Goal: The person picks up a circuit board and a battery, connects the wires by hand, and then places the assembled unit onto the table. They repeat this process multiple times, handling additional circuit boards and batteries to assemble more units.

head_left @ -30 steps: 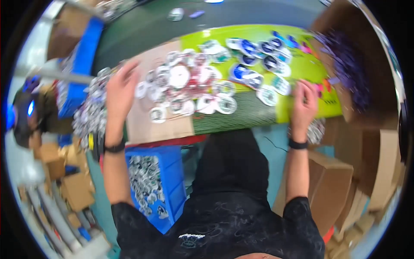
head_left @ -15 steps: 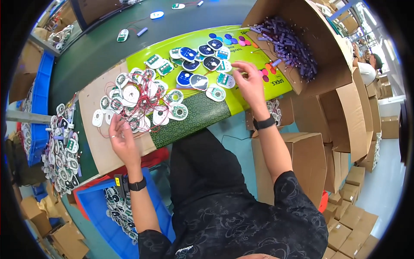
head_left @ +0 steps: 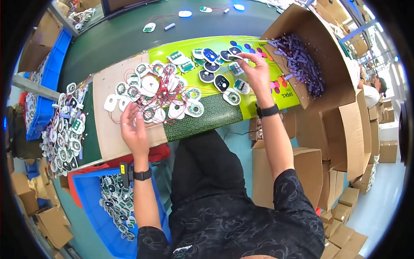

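Note:
My right hand [head_left: 257,77] is over the far right of the green sheet, thumb and fingers pinching the edge of a tilted white oval panel [head_left: 235,56]. Beside it lie several white ovals with blue or black faces, such as a black-faced panel [head_left: 221,83], and others with green circuit boards [head_left: 241,86]. My left hand [head_left: 135,131] is held palm up, its fingers apart and empty, at the near edge of a pile of white oval housings [head_left: 149,85]. Tangled red wires [head_left: 163,93] run over that pile.
An open carton [head_left: 332,56] at the right holds purple cylinders [head_left: 302,64]. Beyond the sheet runs a dark green conveyor [head_left: 120,39] with wired boards on it. More assemblies [head_left: 67,129] heap at the left, and a blue bin [head_left: 92,207] stands below.
My right hand has closed on a white oval panel near the far edge of the group. My left hand stays beside the wired pile. The whole view has shifted, moving the scene rightward.

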`<state>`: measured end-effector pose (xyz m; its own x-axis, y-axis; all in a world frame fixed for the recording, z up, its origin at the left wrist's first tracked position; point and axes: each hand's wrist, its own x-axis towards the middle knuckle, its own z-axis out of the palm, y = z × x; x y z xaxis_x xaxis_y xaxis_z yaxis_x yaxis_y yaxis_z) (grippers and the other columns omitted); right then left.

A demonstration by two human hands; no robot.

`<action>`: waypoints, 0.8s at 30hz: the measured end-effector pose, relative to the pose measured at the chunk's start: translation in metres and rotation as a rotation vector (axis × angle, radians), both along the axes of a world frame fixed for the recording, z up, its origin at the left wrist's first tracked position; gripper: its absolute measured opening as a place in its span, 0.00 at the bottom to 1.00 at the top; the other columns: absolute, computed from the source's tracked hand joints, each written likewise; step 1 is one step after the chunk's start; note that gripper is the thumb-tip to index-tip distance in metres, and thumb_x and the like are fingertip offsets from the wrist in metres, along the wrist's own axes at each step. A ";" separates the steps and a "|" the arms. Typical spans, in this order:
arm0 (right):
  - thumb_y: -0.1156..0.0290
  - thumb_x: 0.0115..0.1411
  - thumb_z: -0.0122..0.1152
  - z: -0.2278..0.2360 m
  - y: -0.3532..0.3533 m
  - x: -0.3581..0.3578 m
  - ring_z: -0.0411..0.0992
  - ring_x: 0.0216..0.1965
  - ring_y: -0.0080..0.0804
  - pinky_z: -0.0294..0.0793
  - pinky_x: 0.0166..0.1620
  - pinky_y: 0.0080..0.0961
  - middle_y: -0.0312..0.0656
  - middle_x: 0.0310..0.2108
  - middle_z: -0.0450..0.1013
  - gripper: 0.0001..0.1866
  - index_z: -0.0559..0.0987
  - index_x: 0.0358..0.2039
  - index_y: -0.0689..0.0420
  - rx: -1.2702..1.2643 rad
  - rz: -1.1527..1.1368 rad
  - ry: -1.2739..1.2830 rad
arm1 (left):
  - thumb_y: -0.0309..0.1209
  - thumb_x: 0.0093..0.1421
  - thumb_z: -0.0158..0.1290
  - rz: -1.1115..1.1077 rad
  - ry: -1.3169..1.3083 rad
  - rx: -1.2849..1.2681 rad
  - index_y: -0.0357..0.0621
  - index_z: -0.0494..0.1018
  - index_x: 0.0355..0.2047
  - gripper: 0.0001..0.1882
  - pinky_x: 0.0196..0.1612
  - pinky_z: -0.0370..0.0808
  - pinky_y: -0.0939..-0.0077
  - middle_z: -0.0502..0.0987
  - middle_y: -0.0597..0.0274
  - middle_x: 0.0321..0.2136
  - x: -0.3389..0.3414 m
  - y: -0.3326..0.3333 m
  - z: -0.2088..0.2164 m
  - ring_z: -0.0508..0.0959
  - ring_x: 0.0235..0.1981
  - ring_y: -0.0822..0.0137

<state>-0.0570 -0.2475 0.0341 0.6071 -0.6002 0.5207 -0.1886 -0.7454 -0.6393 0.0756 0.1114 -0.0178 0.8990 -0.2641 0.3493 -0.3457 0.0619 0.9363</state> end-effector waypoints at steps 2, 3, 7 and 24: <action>0.73 0.57 0.66 0.014 0.022 -0.003 0.77 0.39 0.29 0.75 0.45 0.25 0.41 0.40 0.80 0.12 0.83 0.42 0.57 0.095 0.038 -0.057 | 0.21 0.65 0.49 0.005 0.007 -0.014 0.34 0.67 0.59 0.21 0.58 0.68 0.70 0.74 0.52 0.52 0.000 0.006 -0.004 0.74 0.52 0.64; 0.73 0.57 0.66 0.015 0.027 -0.006 0.77 0.39 0.29 0.75 0.45 0.25 0.41 0.40 0.80 0.12 0.83 0.42 0.57 0.092 0.037 -0.058 | 0.21 0.65 0.49 0.003 0.006 -0.016 0.34 0.67 0.59 0.21 0.58 0.68 0.70 0.74 0.52 0.52 -0.001 0.004 -0.002 0.74 0.52 0.64; 0.85 0.60 0.59 0.020 0.055 -0.020 0.73 0.51 0.23 0.73 0.50 0.20 0.41 0.44 0.79 0.10 0.79 0.40 0.59 0.536 0.258 -0.359 | 0.20 0.64 0.47 0.140 -0.286 0.102 0.34 0.67 0.58 0.21 0.55 0.71 0.69 0.74 0.53 0.53 -0.011 0.007 0.004 0.75 0.49 0.65; 0.86 0.57 0.55 0.013 0.094 -0.070 0.72 0.56 0.41 0.71 0.57 0.33 0.47 0.55 0.72 0.17 0.82 0.44 0.56 0.179 0.593 -0.007 | 0.25 0.66 0.55 -0.605 0.777 -0.192 0.31 0.69 0.55 0.19 0.43 0.83 0.71 0.80 0.53 0.43 -0.088 -0.048 0.037 0.81 0.40 0.68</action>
